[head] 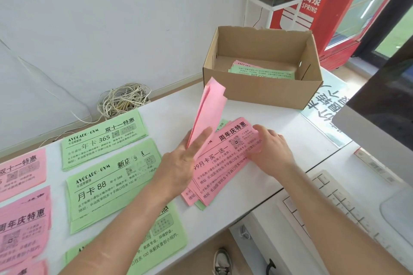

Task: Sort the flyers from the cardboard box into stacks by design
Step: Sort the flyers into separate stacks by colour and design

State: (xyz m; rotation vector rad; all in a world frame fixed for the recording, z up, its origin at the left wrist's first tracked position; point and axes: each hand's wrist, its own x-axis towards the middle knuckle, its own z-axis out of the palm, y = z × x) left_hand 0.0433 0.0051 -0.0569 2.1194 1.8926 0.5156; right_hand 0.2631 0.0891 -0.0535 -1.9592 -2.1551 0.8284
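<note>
Head view: on a white tabletop (169,105), the left hand (185,158) lifts pink flyers (207,111) upright while the right hand (270,145) presses flat on a mixed pile (223,163). Sorted stacks (107,140) lie left; the cardboard box (263,89) behind holds more.

The left frame edge cuts the pink stacks (21,219); a forearm hides part of the lowest green stack (156,239).

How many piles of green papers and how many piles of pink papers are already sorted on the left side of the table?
Green piles: 3
Pink piles: at least 3, partly cut off at the picture's edge
Total: 6
</note>
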